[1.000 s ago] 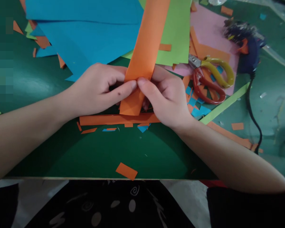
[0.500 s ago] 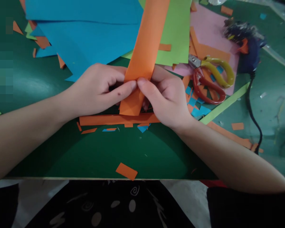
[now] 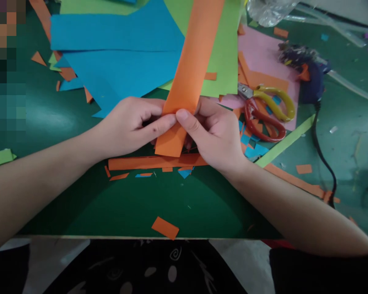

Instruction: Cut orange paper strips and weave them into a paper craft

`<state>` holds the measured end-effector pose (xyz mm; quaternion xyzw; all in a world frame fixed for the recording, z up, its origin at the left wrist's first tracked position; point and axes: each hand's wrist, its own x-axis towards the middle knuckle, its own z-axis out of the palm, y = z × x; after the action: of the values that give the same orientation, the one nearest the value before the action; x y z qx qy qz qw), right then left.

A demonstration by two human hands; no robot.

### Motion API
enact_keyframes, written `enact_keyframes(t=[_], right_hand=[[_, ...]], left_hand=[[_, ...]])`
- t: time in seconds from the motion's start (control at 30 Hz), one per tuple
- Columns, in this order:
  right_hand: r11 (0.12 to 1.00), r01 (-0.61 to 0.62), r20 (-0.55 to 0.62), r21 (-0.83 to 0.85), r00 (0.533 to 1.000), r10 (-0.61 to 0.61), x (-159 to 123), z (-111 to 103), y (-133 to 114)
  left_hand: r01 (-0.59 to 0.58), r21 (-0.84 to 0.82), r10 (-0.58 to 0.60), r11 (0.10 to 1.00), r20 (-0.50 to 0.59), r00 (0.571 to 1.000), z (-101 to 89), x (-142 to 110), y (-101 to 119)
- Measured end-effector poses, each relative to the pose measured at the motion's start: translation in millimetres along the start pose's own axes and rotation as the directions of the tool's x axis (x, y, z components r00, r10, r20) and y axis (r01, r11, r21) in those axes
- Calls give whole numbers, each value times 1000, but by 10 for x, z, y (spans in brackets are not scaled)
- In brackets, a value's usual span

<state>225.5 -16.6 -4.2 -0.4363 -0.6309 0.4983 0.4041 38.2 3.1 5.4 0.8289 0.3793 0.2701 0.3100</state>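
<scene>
Between my two hands is a long orange paper strip point(image 3: 194, 57), its far end running out of the top of the view. My left hand point(image 3: 138, 124) pinches its left edge, thumb on top and fingers behind. From the other side my right hand point(image 3: 216, 130) grips it the same way, and the two thumb tips almost touch. The near end of the strip bends slightly below the thumbs. Just under it, on the green table point(image 3: 110, 212), lies a folded orange strip point(image 3: 135, 163), partly covered by my right hand. The fingers behind the paper are mostly hidden.
Blue sheets point(image 3: 119, 65) and light green paper point(image 3: 223, 65) lie beyond my hands. To the right are scissors point(image 3: 263, 110) with red and yellow handles, pink paper point(image 3: 260, 49), and a dark blue glue gun point(image 3: 314, 79) with a cord. Small paper scraps point(image 3: 165, 228) are scattered around.
The whole view has shifted slightly, so the table things appear lower. Both hands keep their pinch on the orange strip, with almost no change in grip.
</scene>
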Motion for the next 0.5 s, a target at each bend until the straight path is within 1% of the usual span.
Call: enact_keyframes(t=[0.1,0.23,0.3,0.37,0.43,0.5], right_hand=[[998,-36,-11,43,999,36,-3,5,-14],[998,-28,-11,54,1000,29,-6,7,-20],[999,-13,-7,36,1000,13,-5,4,-16],[1000,8,-8,-4,1000,-8,-1,-5,-11],[997,36,-6,-63,999,-36,4,-16,-5],[989,60,-2,-132,998,-61,8,-29,1]], left_hand=[[-68,4,68,998,19,997,-9,-5,-2],[-92,-48,93,995,16,996,-17,2,13],[-75,-69,77,995,37,996,-22,7,23],[-25,-53,28,998,63,998,-25,7,27],[21,-37,-18,999,83,996,-24,3,22],[40,-33,-37,999,85,996,-17,-1,12]])
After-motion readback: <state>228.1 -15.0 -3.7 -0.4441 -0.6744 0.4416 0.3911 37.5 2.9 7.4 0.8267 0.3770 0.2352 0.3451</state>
